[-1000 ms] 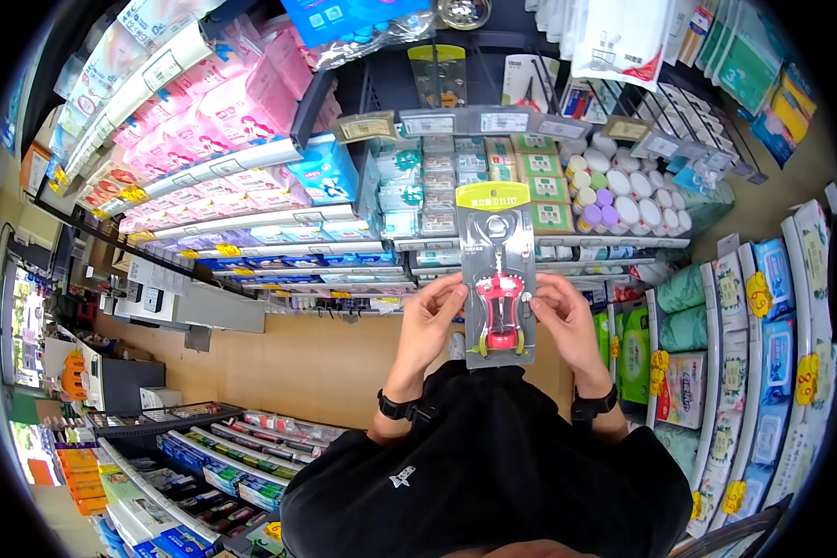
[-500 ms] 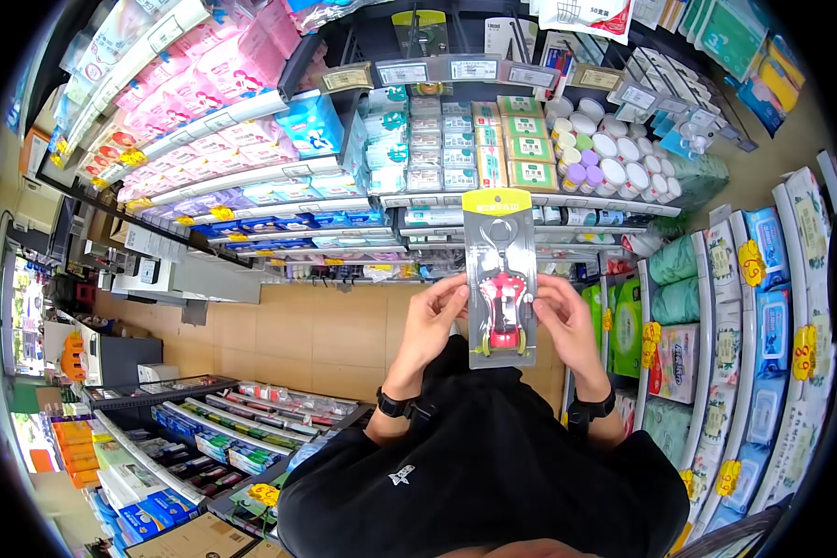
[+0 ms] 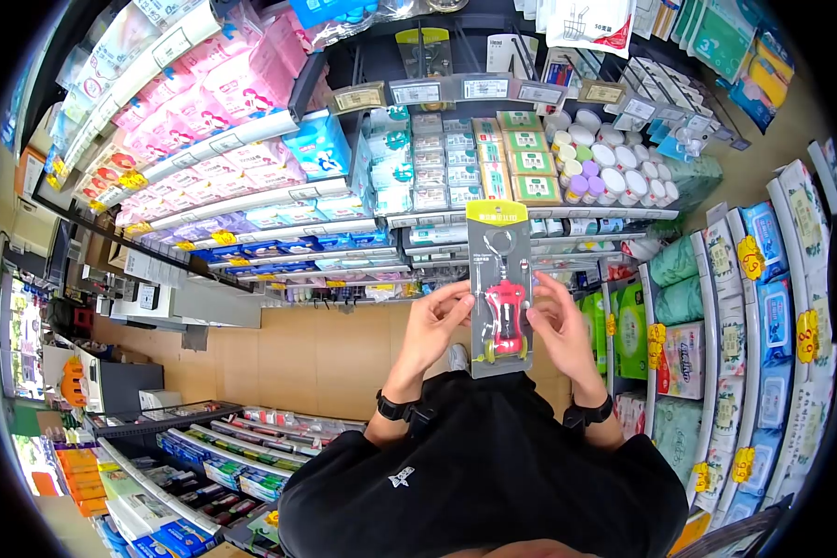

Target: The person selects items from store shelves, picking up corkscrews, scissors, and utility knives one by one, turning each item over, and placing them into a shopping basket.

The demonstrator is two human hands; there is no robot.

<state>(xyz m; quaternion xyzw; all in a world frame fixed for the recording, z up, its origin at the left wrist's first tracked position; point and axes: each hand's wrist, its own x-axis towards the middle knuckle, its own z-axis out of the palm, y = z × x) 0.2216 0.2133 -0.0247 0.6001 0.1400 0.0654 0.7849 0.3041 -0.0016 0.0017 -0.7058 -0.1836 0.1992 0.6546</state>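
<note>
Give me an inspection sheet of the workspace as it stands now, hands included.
Surface: no table under the work; the corkscrew pack is held up in the air, with tan floor beyond.
Job's things: one red corkscrew on a grey backing card with a yellow-green top, upright, still packaged.
Clutter: no loose items seen between the hands besides the pack.
Hands: left hand pinches the pack's left edge; right hand is at its right edge, grip firmness unclear.
Cables: nothing seen near the hands; black straps on both wrists.
Surroundings: stocked shelves, with pink packs, lidded containers and green packs.
</note>
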